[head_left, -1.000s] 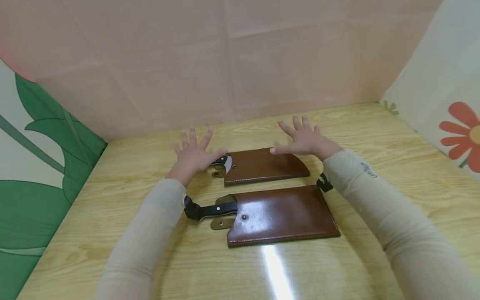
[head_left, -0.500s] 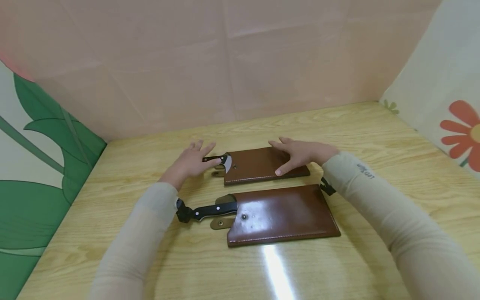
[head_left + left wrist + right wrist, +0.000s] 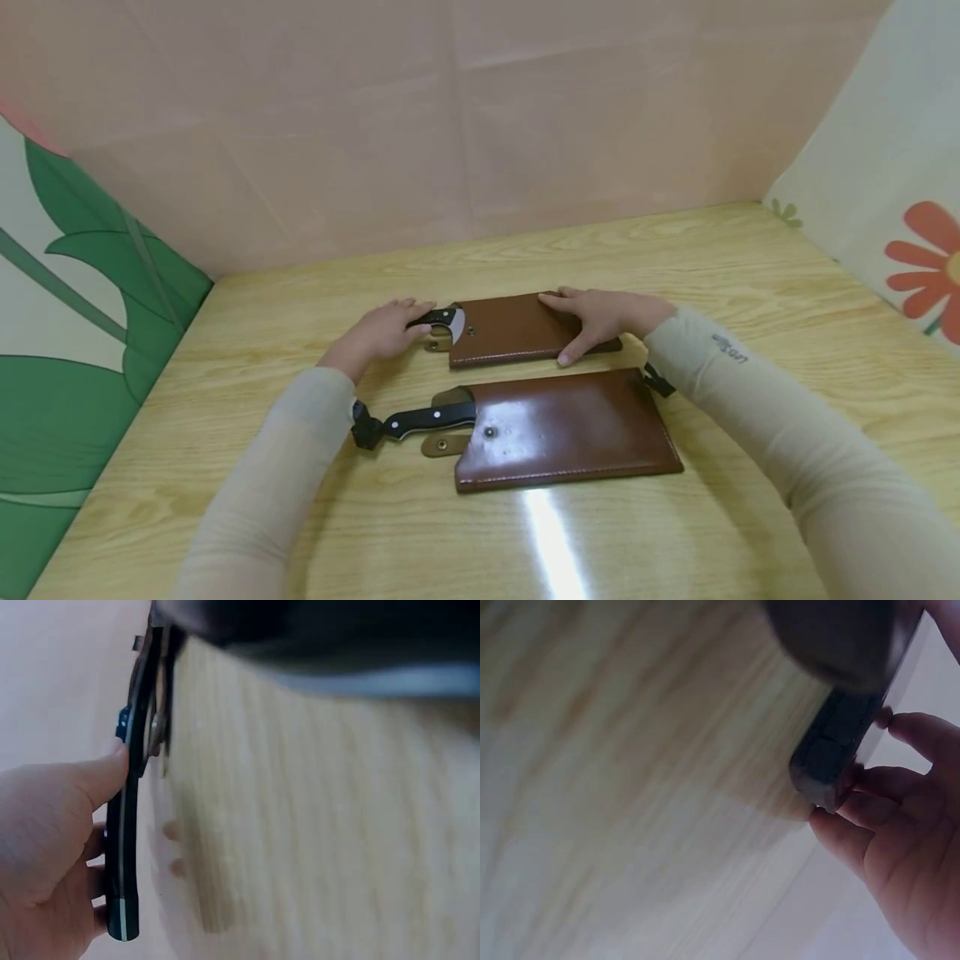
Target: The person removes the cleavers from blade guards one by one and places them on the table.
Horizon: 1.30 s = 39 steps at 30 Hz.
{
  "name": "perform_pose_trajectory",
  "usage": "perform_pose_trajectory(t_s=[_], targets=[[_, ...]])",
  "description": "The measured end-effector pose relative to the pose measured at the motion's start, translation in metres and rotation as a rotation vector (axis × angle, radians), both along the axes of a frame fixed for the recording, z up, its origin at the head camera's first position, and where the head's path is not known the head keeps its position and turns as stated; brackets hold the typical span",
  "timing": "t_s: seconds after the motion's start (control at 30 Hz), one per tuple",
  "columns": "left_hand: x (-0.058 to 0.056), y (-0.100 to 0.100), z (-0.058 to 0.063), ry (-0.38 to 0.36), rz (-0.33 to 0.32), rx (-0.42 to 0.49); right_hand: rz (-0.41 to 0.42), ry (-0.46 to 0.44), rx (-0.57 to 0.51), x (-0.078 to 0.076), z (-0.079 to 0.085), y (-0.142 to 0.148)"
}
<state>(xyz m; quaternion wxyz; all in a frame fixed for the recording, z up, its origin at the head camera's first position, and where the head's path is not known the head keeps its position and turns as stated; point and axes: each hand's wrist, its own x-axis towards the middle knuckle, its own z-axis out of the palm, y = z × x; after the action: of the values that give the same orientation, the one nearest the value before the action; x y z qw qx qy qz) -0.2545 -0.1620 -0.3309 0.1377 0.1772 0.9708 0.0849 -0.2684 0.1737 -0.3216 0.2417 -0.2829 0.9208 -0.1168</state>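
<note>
In the head view, two cleavers in brown leather sheaths lie one behind the other, black handles to the left. My left hand (image 3: 377, 332) holds the far cleaver by its handle (image 3: 446, 316). The left wrist view shows the thumb on one side of that black handle (image 3: 122, 847) and the fingers behind it. My right hand (image 3: 606, 317) spans the right part of the far sheath (image 3: 506, 329), thumb at its near edge, fingers at its far edge. In the right wrist view the fingertips meet the sheath's edge (image 3: 829, 750). The near sheath (image 3: 570, 429) lies untouched.
The near cleaver's handle (image 3: 437, 417) sits under the left wrist's black camera mount (image 3: 366, 427). An unfastened snap strap (image 3: 444, 446) sticks out beside it. A pink backdrop (image 3: 337, 142) rises behind the wooden table (image 3: 187, 400), with patterned panels at both sides.
Both hands have come down from spread above the far cleaver. The left has closed on its handle, and the right has taken its sheath by the edges. The near cleaver has not moved.
</note>
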Motion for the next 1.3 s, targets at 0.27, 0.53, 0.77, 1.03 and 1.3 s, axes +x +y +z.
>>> perform_pose_trajectory(t_s=[0.27,0.53,0.77,1.03,1.3], targets=[[-0.001,-0.001,-0.006,0.073,-0.014,0.029,0.001,0.057,0.017,0.000,-0.001,-0.001],[0.000,0.003,-0.007,0.104,-0.025,0.035,0.008,0.102,0.012,-0.002,-0.002,0.000],[-0.002,0.004,-0.007,0.102,-0.025,0.045,0.042,0.145,-0.022,-0.002,0.000,0.003],[0.001,0.001,0.004,0.157,-0.032,0.106,0.044,0.176,-0.086,-0.002,0.008,0.009],[0.004,-0.003,0.017,0.208,-0.036,0.205,0.049,0.298,-0.175,0.002,0.014,0.016]])
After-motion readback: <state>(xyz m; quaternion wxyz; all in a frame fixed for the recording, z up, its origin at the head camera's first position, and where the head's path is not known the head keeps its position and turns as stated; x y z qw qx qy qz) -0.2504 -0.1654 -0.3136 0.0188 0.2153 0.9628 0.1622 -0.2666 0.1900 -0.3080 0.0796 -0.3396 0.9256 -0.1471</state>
